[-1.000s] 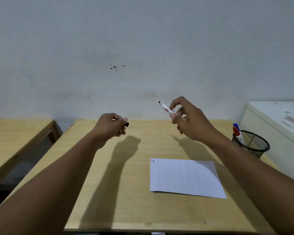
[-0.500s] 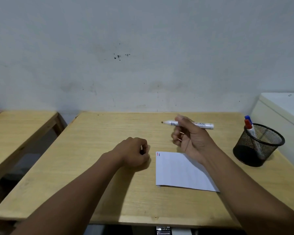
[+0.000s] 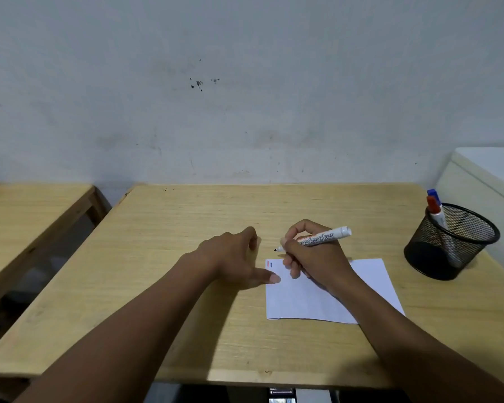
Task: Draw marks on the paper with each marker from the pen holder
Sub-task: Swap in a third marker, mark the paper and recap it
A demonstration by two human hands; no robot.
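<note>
A white sheet of paper (image 3: 317, 298) lies on the wooden table (image 3: 186, 228), with a short red mark (image 3: 268, 263) and a short dark mark beside it at its top left corner. My right hand (image 3: 317, 257) grips an uncapped white marker (image 3: 320, 237), its black tip just above the paper's top left corner. My left hand (image 3: 233, 257) rests at the paper's left edge, thumb pressing on the sheet and fingers curled; the black cap it held earlier is hidden. A black mesh pen holder (image 3: 448, 242) at the right holds a red-capped marker (image 3: 435, 209) and a blue-capped marker (image 3: 432, 193).
A white cabinet (image 3: 489, 175) stands right behind the pen holder. A second wooden table (image 3: 26, 205) sits to the left across a gap. The wall runs along the table's far edge.
Both hands came down from the air to the paper. The left hand, holding the cap, settled on the paper's left edge. The right hand turned the marker tip down toward the top left corner.
</note>
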